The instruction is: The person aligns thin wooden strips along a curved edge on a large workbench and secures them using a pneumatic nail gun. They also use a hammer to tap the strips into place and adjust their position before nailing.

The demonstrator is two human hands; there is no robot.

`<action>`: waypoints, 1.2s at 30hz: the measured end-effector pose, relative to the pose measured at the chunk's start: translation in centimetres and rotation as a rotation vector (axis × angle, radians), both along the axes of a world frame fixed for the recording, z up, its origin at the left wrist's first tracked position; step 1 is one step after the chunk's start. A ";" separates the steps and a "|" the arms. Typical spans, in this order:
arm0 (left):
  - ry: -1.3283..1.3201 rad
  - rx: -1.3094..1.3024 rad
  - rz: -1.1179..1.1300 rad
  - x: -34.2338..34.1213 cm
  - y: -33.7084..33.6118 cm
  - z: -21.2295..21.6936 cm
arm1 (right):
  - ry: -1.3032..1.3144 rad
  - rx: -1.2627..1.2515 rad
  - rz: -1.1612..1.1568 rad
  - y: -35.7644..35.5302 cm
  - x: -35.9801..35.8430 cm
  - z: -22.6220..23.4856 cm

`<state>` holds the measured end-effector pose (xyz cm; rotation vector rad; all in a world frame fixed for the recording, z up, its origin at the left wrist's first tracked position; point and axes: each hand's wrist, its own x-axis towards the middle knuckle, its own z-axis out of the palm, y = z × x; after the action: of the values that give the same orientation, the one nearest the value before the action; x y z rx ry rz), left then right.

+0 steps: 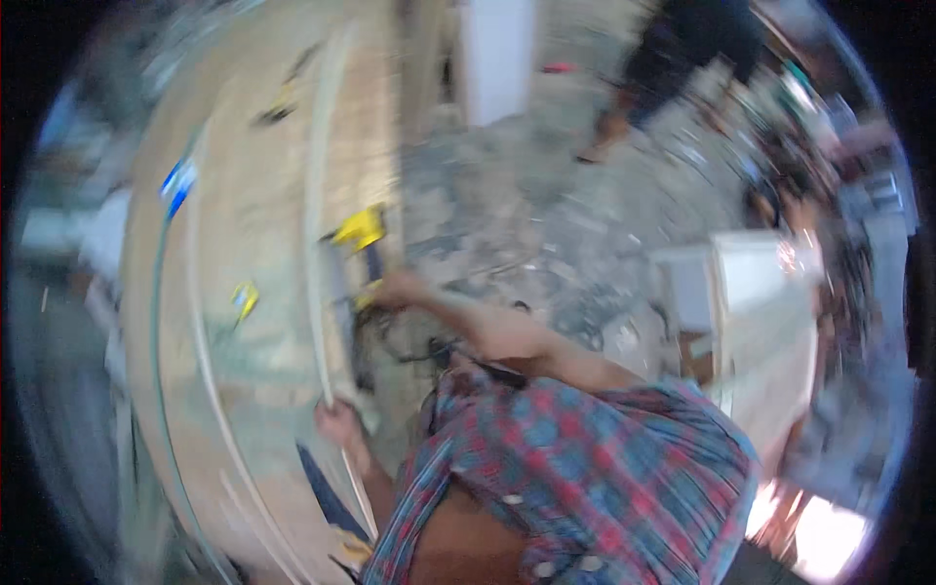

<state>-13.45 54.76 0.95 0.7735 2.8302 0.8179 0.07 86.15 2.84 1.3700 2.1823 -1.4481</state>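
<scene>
The picture is smeared by motion. My right hand (395, 291) is at the base of a yellow and black cordless drill (361, 229), at the near edge of a large plywood sheet (258, 380). Its fingers look closed on the drill's base, though blurred. Farther down that edge, my left hand (341, 424) is closed round a long pale strip (317, 195) running along the sheet. Beside this hand lies a handsaw (327, 492) with a dark blue blade. A small yellow and dark object (244, 300), its kind unclear, rests between the strips.
Another pale strip (210, 375) lies lengthwise on the sheet. At the far side is a blue and white object (177, 185); a dark and yellow tool (281, 105) lies toward the top. A white box-like panel (765, 322) stands on the right. A person (682, 58) in dark clothes is at upper right.
</scene>
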 end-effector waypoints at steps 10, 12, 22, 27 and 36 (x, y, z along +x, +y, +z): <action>-0.066 -0.015 -0.112 -1.1 -0.9 -0.4 | 0.338 0.305 -0.154 -2.2 13.3 -0.2; -0.135 -0.001 -0.086 -1.9 -1.4 -0.8 | 0.214 0.212 -0.311 -4.0 19.0 -2.6; -0.067 0.033 0.030 -1.2 1.0 1.6 | -0.187 -0.056 -0.916 -12.5 51.5 -10.8; 0.315 0.008 0.055 0.6 9.3 4.1 | -0.191 -0.217 -1.038 -12.1 58.4 -12.3; -0.125 0.325 -0.646 28.8 44.0 -2.3 | 0.162 0.064 -1.351 0.0 72.6 -9.6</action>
<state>15.31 98.79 -1.30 1.5001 2.1334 1.1470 72.64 86.20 -6.78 3.0850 1.1986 -1.7703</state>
